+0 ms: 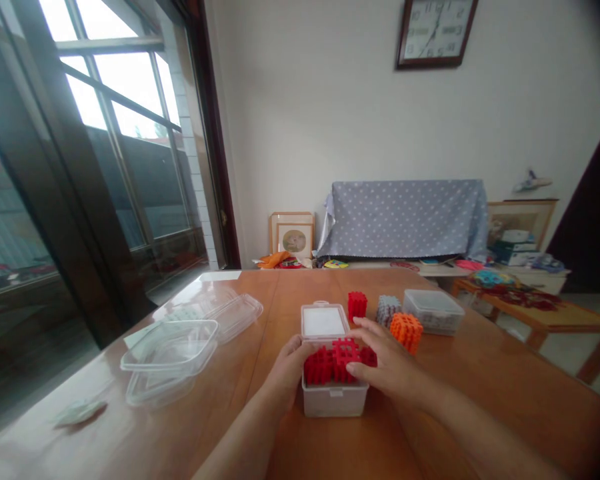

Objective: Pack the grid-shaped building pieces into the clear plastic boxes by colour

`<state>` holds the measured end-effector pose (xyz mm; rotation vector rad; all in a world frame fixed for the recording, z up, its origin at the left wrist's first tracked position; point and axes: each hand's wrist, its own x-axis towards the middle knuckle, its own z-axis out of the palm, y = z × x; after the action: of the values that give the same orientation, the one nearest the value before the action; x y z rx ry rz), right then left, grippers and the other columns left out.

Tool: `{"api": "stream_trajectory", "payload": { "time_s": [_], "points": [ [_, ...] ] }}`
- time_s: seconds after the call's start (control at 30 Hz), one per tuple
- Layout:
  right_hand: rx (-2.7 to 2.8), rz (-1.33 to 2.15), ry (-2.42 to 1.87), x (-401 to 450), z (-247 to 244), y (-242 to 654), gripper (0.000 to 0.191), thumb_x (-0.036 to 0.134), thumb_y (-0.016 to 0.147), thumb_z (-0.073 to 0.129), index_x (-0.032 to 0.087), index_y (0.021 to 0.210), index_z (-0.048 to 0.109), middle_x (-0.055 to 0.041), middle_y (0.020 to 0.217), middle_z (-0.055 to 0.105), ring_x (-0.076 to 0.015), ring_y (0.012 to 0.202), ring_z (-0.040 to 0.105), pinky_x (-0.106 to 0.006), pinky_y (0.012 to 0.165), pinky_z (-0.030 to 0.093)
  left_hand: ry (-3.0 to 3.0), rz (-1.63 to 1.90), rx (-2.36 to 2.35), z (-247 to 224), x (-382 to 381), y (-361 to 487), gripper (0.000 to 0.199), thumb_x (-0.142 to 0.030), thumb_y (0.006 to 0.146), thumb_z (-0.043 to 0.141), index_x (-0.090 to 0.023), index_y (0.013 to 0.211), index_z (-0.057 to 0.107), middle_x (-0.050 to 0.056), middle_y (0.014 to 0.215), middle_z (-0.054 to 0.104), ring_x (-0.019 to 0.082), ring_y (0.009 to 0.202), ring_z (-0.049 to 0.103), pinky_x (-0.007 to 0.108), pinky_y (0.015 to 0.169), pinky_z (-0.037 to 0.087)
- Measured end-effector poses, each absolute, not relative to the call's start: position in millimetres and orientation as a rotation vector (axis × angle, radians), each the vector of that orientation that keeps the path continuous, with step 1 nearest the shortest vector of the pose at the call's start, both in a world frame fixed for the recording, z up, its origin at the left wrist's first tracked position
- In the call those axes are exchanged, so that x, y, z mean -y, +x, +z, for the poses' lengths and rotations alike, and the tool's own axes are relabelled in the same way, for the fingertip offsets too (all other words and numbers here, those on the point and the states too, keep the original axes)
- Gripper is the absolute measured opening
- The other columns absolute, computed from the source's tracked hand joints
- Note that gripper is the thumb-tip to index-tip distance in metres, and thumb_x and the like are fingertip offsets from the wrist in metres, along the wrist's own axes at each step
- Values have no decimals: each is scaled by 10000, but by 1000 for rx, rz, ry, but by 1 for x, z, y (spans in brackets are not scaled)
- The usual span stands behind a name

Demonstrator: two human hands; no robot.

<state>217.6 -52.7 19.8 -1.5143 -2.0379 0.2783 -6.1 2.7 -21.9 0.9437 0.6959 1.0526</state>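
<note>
In front of me a small clear plastic box (pixel 335 403) stands on the table, its hinged lid (pixel 324 321) tipped back. Red lattice blocks (pixel 319 367) made of interlocking pieces fill it above the rim. My left hand (pixel 287 363) grips the box's left side, thumb along the rim by the blocks. My right hand (pixel 383 353) reaches over from the right, thumb and fingers closed round a brighter red lattice block (pixel 346 351) on top. Beyond that hand stand an orange lattice block (pixel 407 332), a grey one (pixel 389 310) and another red block (pixel 357 305).
A lidded clear container (pixel 434 311) sits at the right of the wooden table (pixel 250 427). On the left lie stacked clear containers (pixel 170 347), a clear lid (pixel 237 317) and a small crumpled item (pixel 80 413). A low wooden bench (pixel 545 320) stands to the right.
</note>
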Motion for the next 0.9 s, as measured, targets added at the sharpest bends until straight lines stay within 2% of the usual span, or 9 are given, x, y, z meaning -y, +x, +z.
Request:
{"api": "stream_trajectory", "payload": {
  "time_s": [0.1, 0.27, 0.4, 0.53, 0.73, 0.9],
  "points": [
    [2064, 287, -1553, 45, 17, 213, 529, 469, 787, 706, 262, 1271, 648, -97, 1590, 361, -315, 1465, 311, -515, 1179, 277, 948, 1002, -655, -20, -2, -10, 340, -173, 660, 716, -159, 988, 625, 84, 944, 746, 236, 813, 703, 347, 777, 524],
    [2069, 251, -1594, 45, 11, 212, 571, 470, 798, 692, 261, 1325, 623, -103, 1603, 348, -333, 1478, 286, -544, 1174, 273, 981, 984, -718, -23, -5, -13, 370, -93, 598, 635, -162, 960, 615, 72, 906, 743, 222, 764, 694, 324, 728, 512],
    [2046, 163, -1538, 52, 14, 209, 429, 435, 854, 632, 297, 1260, 664, -55, 1537, 460, -320, 1450, 333, -541, 1163, 298, 988, 983, -749, -25, -7, -13, 379, -88, 581, 610, -165, 952, 625, 66, 887, 736, 217, 743, 684, 313, 697, 490],
    [2160, 93, -1487, 61, 22, 200, 294, 431, 924, 552, 346, 1149, 722, -15, 1352, 641, -330, 1391, 393, -561, 1134, 305, 1015, 994, -746, -26, -9, -12, 390, -90, 568, 590, -163, 949, 634, 61, 868, 731, 213, 734, 672, 311, 693, 483],
    [2320, 149, -1487, 70, 33, 189, 369, 549, 985, 423, 396, 1172, 702, 8, 1276, 693, -348, 1334, 444, -658, 1137, 179, 1042, 1006, -761, -26, -9, -12, 387, -86, 568, 565, -157, 941, 638, 61, 872, 729, 206, 723, 666, 301, 682, 477],
    [2297, 149, -1513, 71, 35, 188, 386, 588, 975, 424, 389, 1136, 713, -7, 1178, 732, -342, 1272, 493, -672, 1146, 117, 1018, 999, -771, -24, -8, -12, 364, -84, 561, 587, -156, 913, 647, 57, 854, 729, 194, 704, 656, 292, 681, 473]
  ]
}}
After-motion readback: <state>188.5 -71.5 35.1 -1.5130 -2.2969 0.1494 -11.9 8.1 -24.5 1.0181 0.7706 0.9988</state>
